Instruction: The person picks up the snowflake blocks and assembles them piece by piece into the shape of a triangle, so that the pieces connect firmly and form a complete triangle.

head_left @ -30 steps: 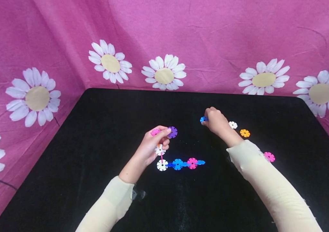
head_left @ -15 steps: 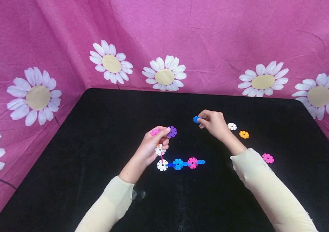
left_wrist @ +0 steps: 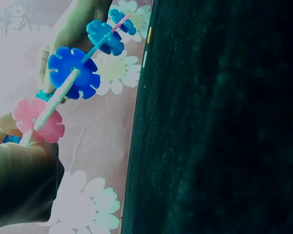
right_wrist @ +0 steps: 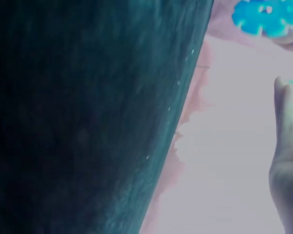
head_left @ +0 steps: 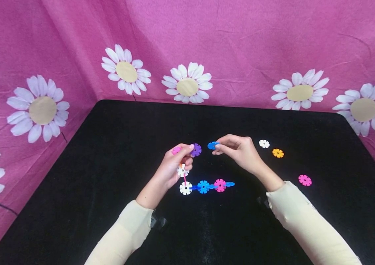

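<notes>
In the head view my left hand (head_left: 175, 160) pinches a purple interlocking disc (head_left: 196, 149) between thumb and fingers. A pink disc (head_left: 175, 150) shows behind the thumb. Below the hand a chain of slotted discs hangs down through a white disc (head_left: 182, 170) to a white corner disc (head_left: 185, 188). From there it runs right through a blue disc (head_left: 203, 187) and a pink disc (head_left: 220, 185). My fingers hide some joints. Just right of the purple disc, apart from it, my right hand (head_left: 240, 152) pinches a loose blue disc (head_left: 212, 145), tilted.
Loose on the black table (head_left: 124, 129) at the right lie a white disc (head_left: 264, 144), an orange disc (head_left: 278, 153) and a pink disc (head_left: 304, 180). A pink cloth (head_left: 240, 44) with printed daisies stands behind and left of the table.
My right hand has moved left and nearer with the blue disc, toward the purple one. My left hand and the chain have stayed almost still.
</notes>
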The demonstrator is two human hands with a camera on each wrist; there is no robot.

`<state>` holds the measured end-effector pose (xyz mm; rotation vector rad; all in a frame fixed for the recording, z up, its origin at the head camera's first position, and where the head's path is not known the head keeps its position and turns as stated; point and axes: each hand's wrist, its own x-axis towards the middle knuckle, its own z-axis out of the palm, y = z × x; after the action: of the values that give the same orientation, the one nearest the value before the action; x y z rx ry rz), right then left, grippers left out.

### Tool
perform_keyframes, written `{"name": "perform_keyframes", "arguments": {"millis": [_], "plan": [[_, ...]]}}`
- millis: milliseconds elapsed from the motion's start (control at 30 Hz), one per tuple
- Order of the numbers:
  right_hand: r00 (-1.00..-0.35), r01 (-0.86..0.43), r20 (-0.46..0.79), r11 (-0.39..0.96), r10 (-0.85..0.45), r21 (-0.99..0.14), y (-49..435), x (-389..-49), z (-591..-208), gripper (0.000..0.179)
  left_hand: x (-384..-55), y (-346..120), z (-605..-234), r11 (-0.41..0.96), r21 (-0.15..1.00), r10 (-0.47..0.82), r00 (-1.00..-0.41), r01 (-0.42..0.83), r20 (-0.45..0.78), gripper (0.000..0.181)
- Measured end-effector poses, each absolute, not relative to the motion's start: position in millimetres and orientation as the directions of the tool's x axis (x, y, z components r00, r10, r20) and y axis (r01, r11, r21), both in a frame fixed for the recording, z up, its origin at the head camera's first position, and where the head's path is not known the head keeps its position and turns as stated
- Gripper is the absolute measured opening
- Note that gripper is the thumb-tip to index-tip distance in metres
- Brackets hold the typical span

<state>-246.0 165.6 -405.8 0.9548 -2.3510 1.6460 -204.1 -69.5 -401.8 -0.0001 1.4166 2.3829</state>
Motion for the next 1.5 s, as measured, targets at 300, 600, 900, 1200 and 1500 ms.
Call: {"name": "perform_keyframes", "arguments": {"millis": [300,600,900,1200,1500], "plan": [[-0.723,-0.644,0.515,0.178,-0.46,-0.744,157.5,-235.2,-405.8,0.019,-204.9,-65.0,-403.7,-0.424,0.851,0.321,-0.93,-0.31,-0.179,0.017],[-0.59,-0.799,0.657,0.225,-0.47,-0.557,152.4,-231.7,-403.5,0.024,-203.6,-60.4,-401.1,-0.383,0.878,0.319,-0.933,-0.288,-0.167,0.017],[-0.46,-0.888,0.759,0.264,-0.462,-0.378,143.9,-226.4,-401.1,0.018,-203.9,-53.2,-397.1,-0.417,0.876,0.203,-0.965,-0.241,-0.168,0.022],[-0.396,-0.907,0.792,0.334,-0.464,-0.257,139.1,-223.2,-399.7,0.03,-199.2,-45.8,-394.9,-0.47,0.859,0.119,-0.979,-0.205,-0.168,0.023],[-0.371,-0.916,0.796,0.331,-0.478,-0.228,137.8,-221.6,-393.4,0.011,-195.2,-45.7,-392.3,-0.494,0.846,0.149,-0.978,-0.201,-0.145,0.024]]}}
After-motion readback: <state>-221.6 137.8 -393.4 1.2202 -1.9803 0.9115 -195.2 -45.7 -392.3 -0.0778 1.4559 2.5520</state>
